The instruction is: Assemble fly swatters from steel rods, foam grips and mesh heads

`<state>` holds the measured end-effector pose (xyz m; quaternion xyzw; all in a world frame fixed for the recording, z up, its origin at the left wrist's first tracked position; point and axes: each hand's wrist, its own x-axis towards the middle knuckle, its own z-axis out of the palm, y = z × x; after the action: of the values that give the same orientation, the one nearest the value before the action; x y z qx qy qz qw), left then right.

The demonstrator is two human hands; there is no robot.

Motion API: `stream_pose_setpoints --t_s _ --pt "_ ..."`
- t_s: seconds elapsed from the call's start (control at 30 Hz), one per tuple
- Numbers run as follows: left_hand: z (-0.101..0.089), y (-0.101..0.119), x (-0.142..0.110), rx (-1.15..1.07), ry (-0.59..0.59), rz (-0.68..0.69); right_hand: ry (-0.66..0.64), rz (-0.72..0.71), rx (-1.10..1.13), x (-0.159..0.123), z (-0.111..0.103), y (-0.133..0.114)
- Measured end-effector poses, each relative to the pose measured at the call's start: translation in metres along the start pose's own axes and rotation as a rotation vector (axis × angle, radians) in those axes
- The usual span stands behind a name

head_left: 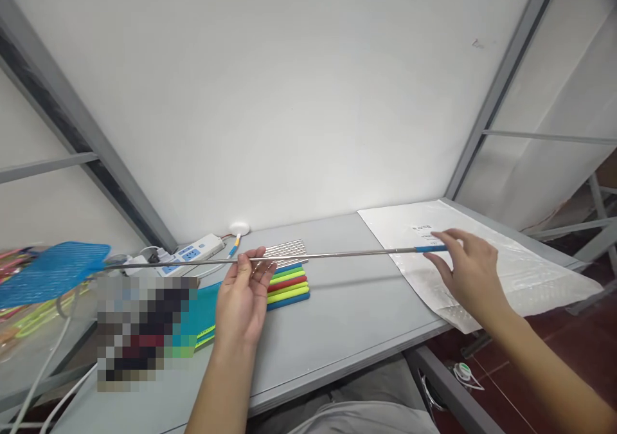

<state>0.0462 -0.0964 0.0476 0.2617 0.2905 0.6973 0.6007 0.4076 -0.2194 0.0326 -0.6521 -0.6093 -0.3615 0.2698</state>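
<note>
A long fly swatter is held level across the view, its blue mesh head out at the far left. My left hand pinches the thin metal rod between thumb and fingers, palm turned up. At the other end, my right hand has its fingertips closed on the blue handle end. Below the rod, several blue, yellow-green and red handles lie side by side on the table, partly behind my left hand. Several silver rods lie just beyond them. Teal flat pieces show left of my wrist.
A white plastic bag with a label covers the table's right end. A power strip with plugs and a round white device stand near the wall. Colourful wrapped items are at far left. A pixelated patch hides part of the table.
</note>
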Motion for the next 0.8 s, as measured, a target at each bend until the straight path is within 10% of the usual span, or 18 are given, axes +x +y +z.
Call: stream_pose_setpoints --t_s 0.33,0.47,0.57,0.67,0.8 --pt "-0.002 0.002 -0.007 -0.066 -0.033 0.026 0.669 0.494 0.784 0.1 -0.039 -0.081" --pt "0.004 -0.004 -0.024 -0.113 -0.08 -0.005 0.787 0.7 1.237 0.08 -0.039 -0.12" --pt "0.012 -0.011 -0.044 -0.122 -0.119 -0.051 0.652 0.881 1.387 0.027 -0.033 -0.156" --pt "0.021 -0.023 -0.069 -0.131 -0.155 -0.134 0.253 1.063 1.549 -0.018 -0.029 -0.175" --pt "0.028 -0.04 -0.1 -0.128 -0.233 -0.266 0.107 1.136 1.695 -0.027 -0.038 -0.166"
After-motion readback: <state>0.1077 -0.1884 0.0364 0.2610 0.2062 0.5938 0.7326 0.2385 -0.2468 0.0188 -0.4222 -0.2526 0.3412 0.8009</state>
